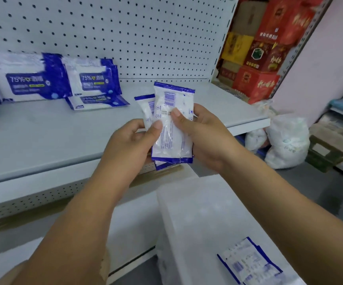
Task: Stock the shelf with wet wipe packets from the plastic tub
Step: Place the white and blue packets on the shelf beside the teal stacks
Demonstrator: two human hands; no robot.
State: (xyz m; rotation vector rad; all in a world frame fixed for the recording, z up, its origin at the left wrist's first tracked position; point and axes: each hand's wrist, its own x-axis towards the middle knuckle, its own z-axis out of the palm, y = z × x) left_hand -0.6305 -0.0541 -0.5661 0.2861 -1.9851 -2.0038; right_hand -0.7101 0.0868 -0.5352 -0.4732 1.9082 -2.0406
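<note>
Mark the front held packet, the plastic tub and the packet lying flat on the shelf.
front held packet [172, 128]: head view, middle of its back face.
plastic tub [197, 212]: head view, translucent near wall.
flat packet on the shelf [97, 101]: head view, top face.

Packets held in both hands overlap: rear packet mostly hidden behind front packet, a third edge peeks out below, exact count unclear. Print on them too small to read. Tub cut off by bottom edge; packet inside blurred through plastic. Leftmost shelf packets motion-blurred, clipped at left edge.
</note>
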